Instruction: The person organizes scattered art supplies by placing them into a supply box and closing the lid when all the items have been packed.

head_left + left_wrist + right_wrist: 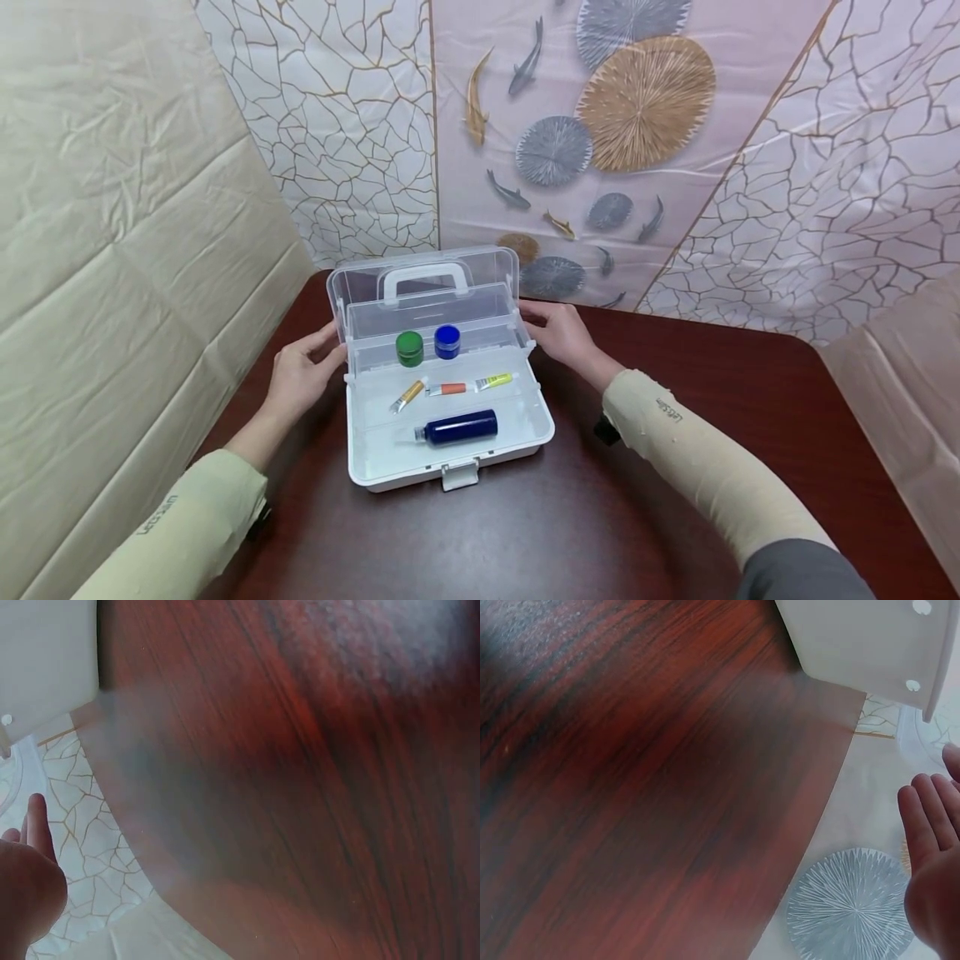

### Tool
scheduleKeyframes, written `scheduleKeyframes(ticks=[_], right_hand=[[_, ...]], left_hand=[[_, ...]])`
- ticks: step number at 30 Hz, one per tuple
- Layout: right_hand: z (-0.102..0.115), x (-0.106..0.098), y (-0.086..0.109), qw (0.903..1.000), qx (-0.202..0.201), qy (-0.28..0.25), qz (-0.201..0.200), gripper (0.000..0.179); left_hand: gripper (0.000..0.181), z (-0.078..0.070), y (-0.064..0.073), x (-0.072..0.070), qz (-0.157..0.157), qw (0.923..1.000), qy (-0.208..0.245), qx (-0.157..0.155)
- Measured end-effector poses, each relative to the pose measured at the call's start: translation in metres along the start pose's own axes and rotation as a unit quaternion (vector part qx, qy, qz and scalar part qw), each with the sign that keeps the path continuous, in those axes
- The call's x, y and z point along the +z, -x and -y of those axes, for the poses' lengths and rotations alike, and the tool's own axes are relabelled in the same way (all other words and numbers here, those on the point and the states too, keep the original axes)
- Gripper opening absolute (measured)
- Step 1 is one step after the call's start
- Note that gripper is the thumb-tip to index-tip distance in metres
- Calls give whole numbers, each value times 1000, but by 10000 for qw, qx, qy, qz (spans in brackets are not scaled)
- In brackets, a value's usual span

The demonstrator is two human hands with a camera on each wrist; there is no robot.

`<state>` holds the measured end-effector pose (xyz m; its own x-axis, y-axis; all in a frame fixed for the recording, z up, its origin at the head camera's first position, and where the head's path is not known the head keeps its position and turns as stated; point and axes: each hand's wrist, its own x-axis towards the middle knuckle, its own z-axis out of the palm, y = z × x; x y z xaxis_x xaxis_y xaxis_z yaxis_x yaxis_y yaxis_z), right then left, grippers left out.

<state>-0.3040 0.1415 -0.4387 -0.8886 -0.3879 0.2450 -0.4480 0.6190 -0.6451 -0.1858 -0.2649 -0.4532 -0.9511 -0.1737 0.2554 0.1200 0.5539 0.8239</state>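
Note:
A white plastic box (358, 450) stands on the table, its clear lid (360, 287) with a white handle (425, 273) raised at the back. Inside are a green paint jar (409, 348), a blue paint jar (447, 342), a gold paint tube (407, 397), an orange paint tube (452, 388), a yellow paint tube (492, 382) and a dark blue bottle (459, 427) lying on its side. My left hand (302, 371) is at the lid's left side, fingertips partly hidden behind it. At the right side is my right hand (558, 333), its fingers (919, 817) extended near the lid's edge.
The dark red wooden table (675, 400) reaches back to a patterned cloth wall (480, 208). A beige cloth wall (135, 250) rises close along the left. The box's front latch (460, 475) hangs down over its front edge.

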Motion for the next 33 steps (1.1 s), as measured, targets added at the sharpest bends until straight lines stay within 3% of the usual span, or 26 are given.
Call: scheduleKeyframes(ticks=[7,12,15,18,22,33], right_hand=[[3,-5,0,9991,109,-196,369,42],[7,-13,-2,9988,198,-311,330,38],[11,-18,-6,9978,308,-528,266,38],[15,-21,-12,9942,496,-922,264,40],[19,-23,-19,9904,595,-1229,216,41],[24,-22,-26,9959,430,-791,0,30]], left_hand=[[50,-1,-2,-9,491,9980,403,-9],[49,-9,-4,-14,771,9893,1197,-328],[45,-15,-6,-15,685,9824,1663,-498],[42,-22,-9,-15,477,9797,1854,-592],[45,-32,-14,-14,206,9822,1705,-760],[42,-50,-19,-13,-115,9939,725,-824]])
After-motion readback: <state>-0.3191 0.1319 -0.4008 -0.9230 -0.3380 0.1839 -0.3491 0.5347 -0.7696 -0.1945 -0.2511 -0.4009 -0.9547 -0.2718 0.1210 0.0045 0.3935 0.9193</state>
